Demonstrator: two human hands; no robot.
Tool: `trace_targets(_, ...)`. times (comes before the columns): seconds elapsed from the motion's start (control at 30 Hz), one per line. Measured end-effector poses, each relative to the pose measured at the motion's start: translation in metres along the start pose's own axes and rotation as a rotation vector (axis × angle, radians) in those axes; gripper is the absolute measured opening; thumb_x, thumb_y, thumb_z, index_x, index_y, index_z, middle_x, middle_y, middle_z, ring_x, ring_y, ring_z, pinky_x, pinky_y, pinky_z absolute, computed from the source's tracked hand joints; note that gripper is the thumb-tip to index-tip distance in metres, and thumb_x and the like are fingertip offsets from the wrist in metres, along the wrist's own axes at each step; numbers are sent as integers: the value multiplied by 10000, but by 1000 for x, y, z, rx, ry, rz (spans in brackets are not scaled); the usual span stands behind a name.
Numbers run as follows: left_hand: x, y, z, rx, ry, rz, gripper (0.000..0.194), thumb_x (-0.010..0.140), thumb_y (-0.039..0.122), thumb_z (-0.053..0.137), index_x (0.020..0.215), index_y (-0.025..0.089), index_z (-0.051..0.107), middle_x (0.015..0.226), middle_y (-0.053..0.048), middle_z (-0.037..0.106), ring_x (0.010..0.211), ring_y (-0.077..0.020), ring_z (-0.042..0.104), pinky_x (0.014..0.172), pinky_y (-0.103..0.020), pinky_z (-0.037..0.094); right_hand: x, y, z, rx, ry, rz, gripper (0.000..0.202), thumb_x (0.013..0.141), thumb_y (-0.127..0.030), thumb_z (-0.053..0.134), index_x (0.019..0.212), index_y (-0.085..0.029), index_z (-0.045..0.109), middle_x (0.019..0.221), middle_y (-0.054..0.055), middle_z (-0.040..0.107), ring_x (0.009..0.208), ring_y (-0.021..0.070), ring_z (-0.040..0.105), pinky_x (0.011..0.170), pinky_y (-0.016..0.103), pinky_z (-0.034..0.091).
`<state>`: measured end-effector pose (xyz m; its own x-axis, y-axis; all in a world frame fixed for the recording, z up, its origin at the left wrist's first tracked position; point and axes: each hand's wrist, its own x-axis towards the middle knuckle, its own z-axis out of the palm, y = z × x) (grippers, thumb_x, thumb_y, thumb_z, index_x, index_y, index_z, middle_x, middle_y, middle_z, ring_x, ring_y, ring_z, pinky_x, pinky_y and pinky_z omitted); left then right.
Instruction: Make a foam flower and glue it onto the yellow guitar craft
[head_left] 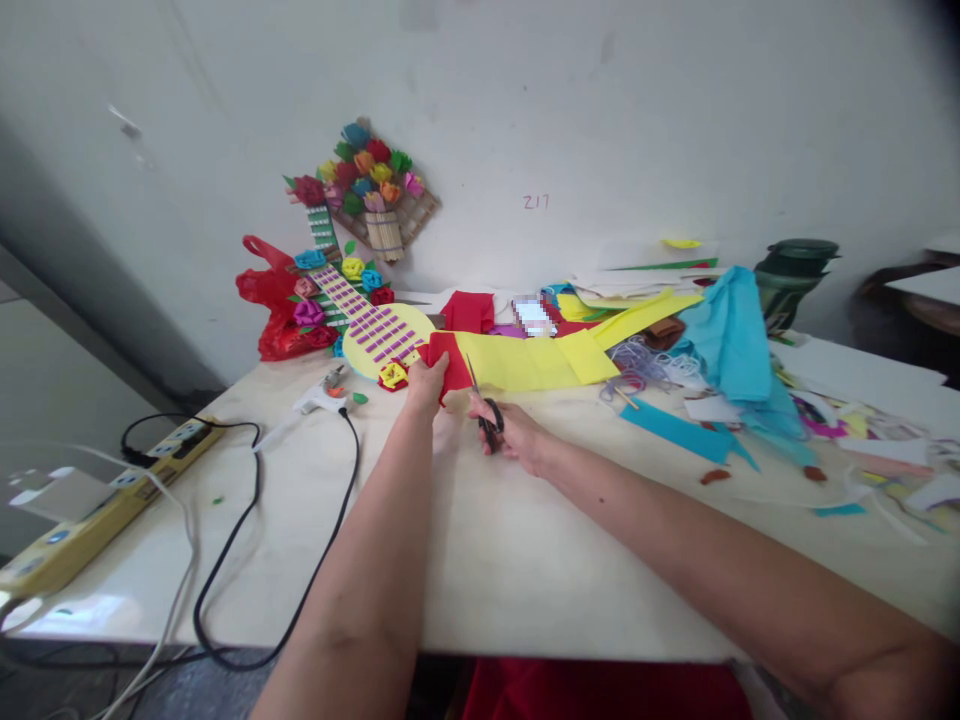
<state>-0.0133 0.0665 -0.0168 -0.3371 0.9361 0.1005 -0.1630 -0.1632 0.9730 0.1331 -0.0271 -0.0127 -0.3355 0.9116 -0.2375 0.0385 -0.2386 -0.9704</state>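
Note:
My left hand (pixel 429 380) is closed on a folded piece of red paper (pixel 454 362), thumb on top. A long creased strip of yellow paper (pixel 536 360) extends to the right from behind the red piece. In my right hand (pixel 521 437) is a pair of dark-handled scissors (pixel 491 422), fingers in the loops. The blades point up and lie at the boundary of the red and yellow papers; whether they are cutting I cannot tell. Just left of my left hand are a yellow-and-red paper flower (pixel 392 375) and a pale yellow guitar-shaped craft (pixel 382 335) with purple stripes.
A white glue gun (pixel 322 398) lies left, its black cord looping over the table to a yellow power strip (pixel 97 510). Blue crepe paper (pixel 731 335), tangled yarn (pixel 649 365) and paper scraps cover the right side. A phone (pixel 534 316) lies behind the yellow strip.

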Motion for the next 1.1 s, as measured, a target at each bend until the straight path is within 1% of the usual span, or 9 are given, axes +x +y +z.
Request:
trace_targets(0.2, 1, -2, -1, -19, -17, -5, 208, 641, 262, 653, 769, 110, 590, 770, -94, 660, 683, -198, 641, 667, -349, 517, -1, 0, 2, -8, 26, -13, 526, 711, -649, 497, 891, -159, 555, 578, -33, 497, 408, 49, 453, 334, 167, 160)
trace_targets(0.37, 1, -2, -1, -26, -6, -6, 204, 626, 254, 666, 749, 113, 585, 719, -76, 653, 641, -183, 630, 647, -334, 516, -4, -2, 4, -9, 37, -19, 528, 694, -656, 513, 857, -156, 557, 560, -42, 493, 394, 44, 435, 341, 172, 172)
trace_targets(0.53, -1, -1, -1, -58, -7, -4, 185, 627, 236, 667, 738, 113, 586, 690, -67, 648, 617, -175, 623, 632, -323, 513, -5, -1, 5, 16, 51, -28, 513, 685, -642, 538, 838, -152, 558, 529, -52, 487, 385, 43, 425, 359, 177, 218)
trace_targets(0.8, -7, 4, 1, -58, 27, -34, 125, 667, 195, 639, 739, 106, 591, 663, -63, 639, 602, -170, 622, 654, -333, 509, -6, -1, 7, 50, 54, -52, 455, 697, -591, 566, 793, -146, 549, 497, -70, 453, 370, 39, 406, 396, 189, 301)
trace_targets(1.1, -6, 5, 2, -46, 42, -51, 140, 658, 205, 651, 725, 101, 586, 660, -66, 641, 583, -166, 618, 631, -324, 513, 4, 12, 7, 79, 47, -119, 393, 717, -546, 574, 714, -157, 513, 487, -71, 437, 368, 40, 407, 414, 190, 353)
